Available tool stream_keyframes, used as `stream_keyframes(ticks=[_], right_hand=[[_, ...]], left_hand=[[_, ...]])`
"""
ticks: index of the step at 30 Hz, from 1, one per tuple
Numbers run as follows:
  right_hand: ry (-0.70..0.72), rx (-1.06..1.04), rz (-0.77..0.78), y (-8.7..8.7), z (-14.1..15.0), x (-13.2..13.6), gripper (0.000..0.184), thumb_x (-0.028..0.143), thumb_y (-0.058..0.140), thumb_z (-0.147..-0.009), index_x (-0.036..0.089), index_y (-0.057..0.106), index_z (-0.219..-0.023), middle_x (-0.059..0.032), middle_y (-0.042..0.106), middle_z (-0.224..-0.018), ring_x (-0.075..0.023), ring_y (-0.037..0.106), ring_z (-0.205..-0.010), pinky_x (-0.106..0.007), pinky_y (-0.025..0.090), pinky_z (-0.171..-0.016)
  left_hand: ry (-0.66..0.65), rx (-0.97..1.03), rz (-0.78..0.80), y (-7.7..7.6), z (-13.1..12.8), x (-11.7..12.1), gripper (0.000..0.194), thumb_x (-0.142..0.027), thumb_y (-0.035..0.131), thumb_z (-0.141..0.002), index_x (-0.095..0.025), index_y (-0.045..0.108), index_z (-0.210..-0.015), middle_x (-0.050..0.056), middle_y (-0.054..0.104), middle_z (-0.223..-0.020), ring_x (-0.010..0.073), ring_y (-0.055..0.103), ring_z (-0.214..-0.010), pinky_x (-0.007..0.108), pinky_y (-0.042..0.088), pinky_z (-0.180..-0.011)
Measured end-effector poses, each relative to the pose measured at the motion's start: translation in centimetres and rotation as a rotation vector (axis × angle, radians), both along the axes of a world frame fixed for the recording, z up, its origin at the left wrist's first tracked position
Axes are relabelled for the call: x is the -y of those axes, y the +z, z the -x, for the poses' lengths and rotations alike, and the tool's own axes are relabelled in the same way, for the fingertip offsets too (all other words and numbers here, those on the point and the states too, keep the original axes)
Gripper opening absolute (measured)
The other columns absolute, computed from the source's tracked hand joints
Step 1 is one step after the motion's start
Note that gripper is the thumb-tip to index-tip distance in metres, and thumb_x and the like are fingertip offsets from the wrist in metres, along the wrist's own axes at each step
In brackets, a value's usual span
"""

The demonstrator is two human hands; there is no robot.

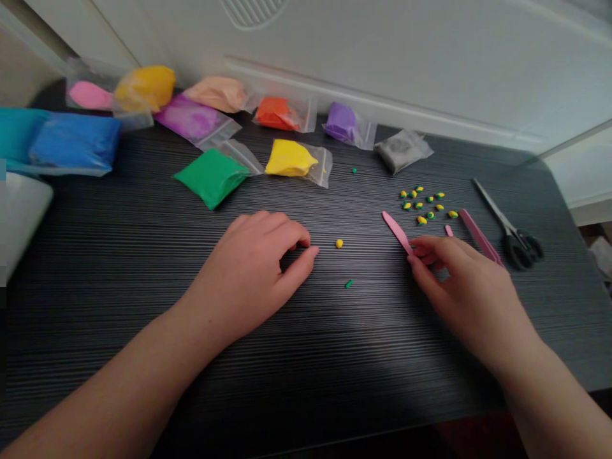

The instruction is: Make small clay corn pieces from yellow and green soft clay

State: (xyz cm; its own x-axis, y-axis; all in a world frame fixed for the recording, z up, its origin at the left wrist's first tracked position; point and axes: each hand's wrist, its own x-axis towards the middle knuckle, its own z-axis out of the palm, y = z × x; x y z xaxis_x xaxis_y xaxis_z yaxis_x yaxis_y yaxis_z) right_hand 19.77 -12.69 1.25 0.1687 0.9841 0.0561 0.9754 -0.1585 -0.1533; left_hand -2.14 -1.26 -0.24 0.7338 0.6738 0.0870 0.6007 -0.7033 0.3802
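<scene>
My right hand pinches a small pink plastic modelling knife between thumb and fingers; its blade points up and left, on or close to the table. My left hand rests on the table with loosely curled fingers and nothing visible in it. Just right of its thumb sits a small yellow clay ball. A tiny green clay strip lies nearer to me. Beyond my right hand, several small yellow-and-green clay pieces form a loose cluster.
Pink tweezers and black-handled scissors lie at the right. Bags of coloured clay line the back, among them green, yellow and grey. A blue bag lies left. A green speck lies near the purple bag.
</scene>
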Motion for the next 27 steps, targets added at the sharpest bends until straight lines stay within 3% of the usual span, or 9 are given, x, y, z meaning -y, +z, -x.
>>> stream_keyframes(ticks=[6, 12, 18, 22, 27], right_hand=[[0.041, 0.192, 0.011, -0.2, 0.4, -0.2, 0.024, 0.025, 0.045, -0.079, 0.018, 0.053, -0.101, -0.005, 0.059, -0.09, -0.0204, 0.056, -0.082, -0.033, 0.044, -0.074], [0.05, 0.275, -0.052, -1.2, -0.1, -1.2, 0.018, 0.021, 0.043, -0.078, 0.015, 0.053, -0.091, -0.0076, 0.058, -0.083, -0.0216, 0.056, -0.078, -0.033, 0.043, -0.069], [0.062, 0.028, -0.092, -1.1, 2.0, 1.3, 0.017, 0.026, 0.041, -0.083, 0.017, 0.047, -0.096, -0.0025, 0.06, -0.074, -0.0141, 0.056, -0.058, -0.025, 0.04, -0.052], [0.209, -0.101, -0.07, -1.2, 4.2, 3.6, 0.021, 0.023, 0.043, -0.083, 0.02, 0.044, -0.104, 0.0, 0.063, -0.076, -0.0121, 0.058, -0.059, -0.024, 0.041, -0.055], [0.267, -0.072, -0.122, -1.9, 4.6, 4.0, 0.028, 0.022, 0.047, -0.081, 0.022, 0.044, -0.108, -0.0014, 0.065, -0.08, -0.0143, 0.059, -0.06, -0.026, 0.043, -0.056]], left_hand=[[-0.008, -0.019, 0.014, 0.4, -0.1, 0.1, 0.02, -0.034, 0.043, -0.078, -0.019, 0.055, -0.079, 0.003, 0.057, -0.079, 0.02, 0.05, -0.08, 0.034, 0.037, -0.075], [-0.011, -0.013, -0.002, 0.4, 0.0, 0.1, 0.02, -0.034, 0.042, -0.079, -0.019, 0.055, -0.079, 0.002, 0.057, -0.078, 0.0195, 0.05, -0.079, 0.033, 0.038, -0.073], [0.002, 0.006, -0.024, 0.4, -0.1, 0.1, 0.021, -0.033, 0.041, -0.079, -0.018, 0.056, -0.078, 0.002, 0.056, -0.076, 0.0184, 0.051, -0.077, 0.032, 0.038, -0.071], [0.012, 0.016, -0.036, 0.3, -0.1, 0.1, 0.022, -0.033, 0.04, -0.08, -0.018, 0.056, -0.077, 0.002, 0.056, -0.075, 0.0181, 0.051, -0.077, 0.031, 0.038, -0.071], [0.016, 0.012, -0.044, 0.2, -0.1, 0.1, 0.022, -0.034, 0.04, -0.08, -0.019, 0.056, -0.078, 0.002, 0.057, -0.075, 0.0182, 0.051, -0.078, 0.031, 0.038, -0.072]])
